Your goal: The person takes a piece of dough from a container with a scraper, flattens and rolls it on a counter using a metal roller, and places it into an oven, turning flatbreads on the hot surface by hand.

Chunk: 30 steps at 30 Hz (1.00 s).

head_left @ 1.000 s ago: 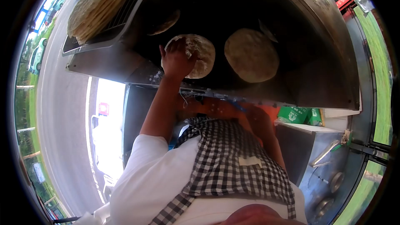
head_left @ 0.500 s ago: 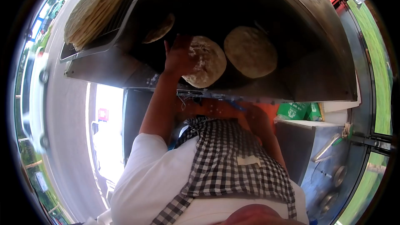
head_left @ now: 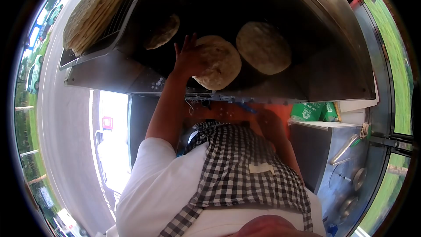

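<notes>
My left hand (head_left: 191, 62) reaches over the dark cooking surface with its fingers spread. It rests at the left edge of a round flatbread (head_left: 219, 63), covering part of it. Right of that bread lies a second round flatbread (head_left: 263, 48), a little apart. A smaller-looking piece of flatbread (head_left: 163, 32), partly in shadow, lies beyond my left fingers. My right hand (head_left: 266, 117) is low, by the front edge of the cooking surface. Its fingers are hidden or too dark to make out, and a blue object (head_left: 248, 108) shows near it.
A stack of flatbreads (head_left: 93, 15) stands on a wire rack (head_left: 125, 11) at the upper left. The metal housing (head_left: 342, 79) surrounds the cooking surface. Green packages (head_left: 308, 111) sit on a metal cabinet (head_left: 324, 149) at the right. A road (head_left: 66, 127) passes on the left.
My left fingers have spread further apart at the bread's edge. That flatbread has shifted slightly right, and its white floury patches show less. My right arm stays about where it was.
</notes>
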{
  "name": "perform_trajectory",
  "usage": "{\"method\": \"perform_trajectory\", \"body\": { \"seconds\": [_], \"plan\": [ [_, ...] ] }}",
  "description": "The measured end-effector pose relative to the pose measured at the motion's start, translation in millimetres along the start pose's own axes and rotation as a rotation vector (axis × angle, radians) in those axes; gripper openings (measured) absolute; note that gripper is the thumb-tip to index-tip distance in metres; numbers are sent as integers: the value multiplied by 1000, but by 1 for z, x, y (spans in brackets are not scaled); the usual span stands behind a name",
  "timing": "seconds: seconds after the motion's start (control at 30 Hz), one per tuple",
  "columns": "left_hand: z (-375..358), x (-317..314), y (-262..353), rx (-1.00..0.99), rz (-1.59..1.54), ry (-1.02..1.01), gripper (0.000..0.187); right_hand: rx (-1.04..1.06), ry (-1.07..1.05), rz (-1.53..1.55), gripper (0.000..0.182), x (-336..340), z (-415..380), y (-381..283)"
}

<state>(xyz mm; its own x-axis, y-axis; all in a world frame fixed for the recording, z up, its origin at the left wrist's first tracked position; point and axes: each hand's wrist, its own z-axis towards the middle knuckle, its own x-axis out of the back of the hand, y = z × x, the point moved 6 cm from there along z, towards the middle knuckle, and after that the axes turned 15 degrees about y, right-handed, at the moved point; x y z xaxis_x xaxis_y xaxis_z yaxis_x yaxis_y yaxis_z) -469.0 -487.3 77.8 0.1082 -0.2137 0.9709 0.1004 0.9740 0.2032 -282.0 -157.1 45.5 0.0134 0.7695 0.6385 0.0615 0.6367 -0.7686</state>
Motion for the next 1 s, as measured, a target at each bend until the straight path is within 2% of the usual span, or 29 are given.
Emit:
{"method": "perform_trajectory", "body": {
  "seconds": [0.33,0.43,0.53,0.63,0.73,0.87,1.0],
  "plan": [
    [9,-4,17,-49,-62,-16,78,-23,-20,-26,34,-3,-4,-5],
    [5,9,23,-60,-93,192,64,8,-11,-14,35,-6,-3,2],
    [-4,18,12,-110,-454,582,35,34,-3,-37,34,-5,-6,5],
    [-21,33,6,-67,-438,786,27,1,-5,-31,32,-4,-7,2],
    [-32,40,-6,-4,-464,800,16,-38,-16,-33,30,-1,-6,-1],
    [-41,46,-26,74,-400,860,14,-12,-14,-36,30,-2,-4,1],
    [-48,48,-46,126,-384,817,10,-24,3,37,29,-2,-2,0]
  ]
}}
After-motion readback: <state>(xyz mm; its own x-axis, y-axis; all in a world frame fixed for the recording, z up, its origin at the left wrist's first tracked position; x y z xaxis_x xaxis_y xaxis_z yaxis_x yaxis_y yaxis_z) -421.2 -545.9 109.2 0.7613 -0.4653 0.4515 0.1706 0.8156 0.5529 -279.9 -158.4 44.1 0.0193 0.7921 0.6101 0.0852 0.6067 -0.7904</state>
